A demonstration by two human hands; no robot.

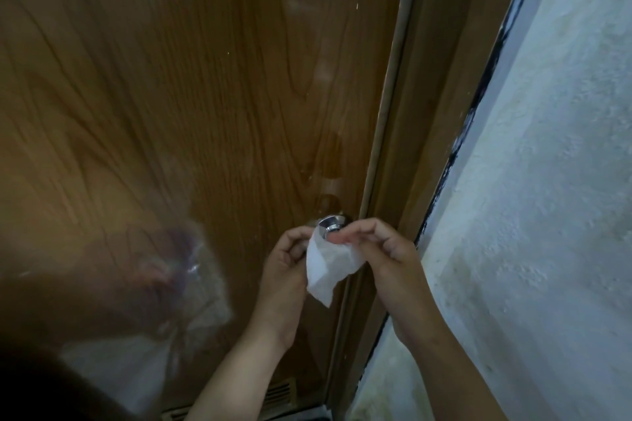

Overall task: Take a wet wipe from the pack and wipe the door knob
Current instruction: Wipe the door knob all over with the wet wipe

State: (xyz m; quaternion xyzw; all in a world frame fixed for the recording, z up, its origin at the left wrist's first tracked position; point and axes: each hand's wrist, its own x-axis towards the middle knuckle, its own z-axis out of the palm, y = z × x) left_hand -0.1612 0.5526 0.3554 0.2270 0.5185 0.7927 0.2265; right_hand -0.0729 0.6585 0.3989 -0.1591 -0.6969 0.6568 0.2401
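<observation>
1. Nearest the lens, a dark blurred shape [44, 396] fills the bottom-left corner; too soft to identify.
2. Both forearms reach up from below toward the door [171, 96], and the hands meet right at the door knob [331, 223].
3. Left hand [285, 270] is pinched closed on the wet wipe [328, 265], which hangs crumpled below it.
4. Right hand [383, 249] also pinches the wipe's upper edge, fingertips just under the chrome knob.
5. Key relation: the knob sits directly above and just beyond the wipe, touching or nearly touching its top fold; I can't tell which. Both hands are about equally near.
6. The knob's axis sticks out from the door toward the hands, so the wipe likely needs cupping over it.
7. Room: the door frame [386, 147] crowds the right side; open door face lies to the left.
</observation>
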